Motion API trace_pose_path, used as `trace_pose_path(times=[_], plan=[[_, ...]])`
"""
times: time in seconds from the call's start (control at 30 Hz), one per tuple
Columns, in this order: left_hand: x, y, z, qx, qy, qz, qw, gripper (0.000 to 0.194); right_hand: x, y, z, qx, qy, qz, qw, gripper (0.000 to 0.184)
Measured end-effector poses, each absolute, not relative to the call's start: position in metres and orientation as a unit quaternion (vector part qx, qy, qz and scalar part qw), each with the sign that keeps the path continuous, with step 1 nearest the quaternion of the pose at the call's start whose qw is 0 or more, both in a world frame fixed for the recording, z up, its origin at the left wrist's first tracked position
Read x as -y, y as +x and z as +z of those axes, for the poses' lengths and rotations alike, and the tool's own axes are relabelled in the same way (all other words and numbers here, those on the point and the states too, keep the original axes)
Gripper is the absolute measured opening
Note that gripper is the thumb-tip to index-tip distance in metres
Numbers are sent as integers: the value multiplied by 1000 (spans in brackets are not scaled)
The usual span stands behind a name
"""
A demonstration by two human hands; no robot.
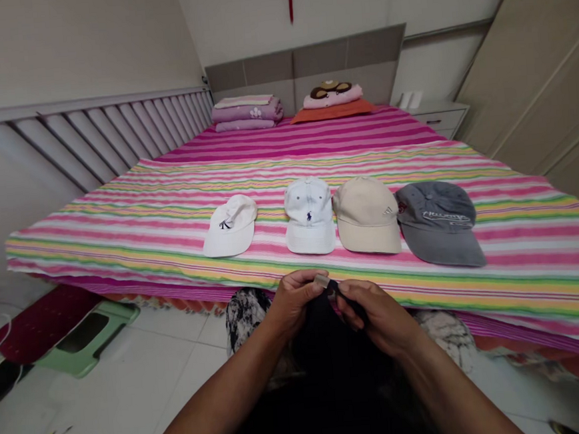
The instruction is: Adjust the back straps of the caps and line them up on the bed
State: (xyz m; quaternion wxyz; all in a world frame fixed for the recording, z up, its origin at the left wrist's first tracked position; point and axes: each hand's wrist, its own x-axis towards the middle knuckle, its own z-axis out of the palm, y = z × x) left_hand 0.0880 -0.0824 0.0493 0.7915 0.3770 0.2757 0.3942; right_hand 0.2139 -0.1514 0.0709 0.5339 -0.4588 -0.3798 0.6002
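Just above my lap, at the bed's near edge, both hands hold a dark strap with a silver metal clasp (321, 281). My left hand (296, 295) pinches the clasp end between thumb and fingers. The strap's dark part is gripped by my right hand (373, 307), fingers curled round it. Black clothing behind hides where the strap leads. Beyond my hands a row of caps lies on the bed: a white cap (231, 227) with dark letters, a pale blue cap (309, 217), a beige cap (367, 216) and a grey cap (439, 224) with white lettering.
A striped sheet (169, 216) covers the bed. Folded purple bedding (247, 113) and a pink-and-orange pile (333, 103) sit by the headboard (302, 59). On the floor at left is a green stool (91, 339); a white nightstand (442, 119) stands at back right.
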Motion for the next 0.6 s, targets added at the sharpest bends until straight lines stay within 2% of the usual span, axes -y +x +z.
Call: trace_pose_path(times=[0.17,0.6], plan=[[83,89,48,-269,384,407,784,30,150,211,67,351,-454,599,558,29],[82,86,42,-189,483,412,749,17,148,210,66,331,-439,627,551,26]])
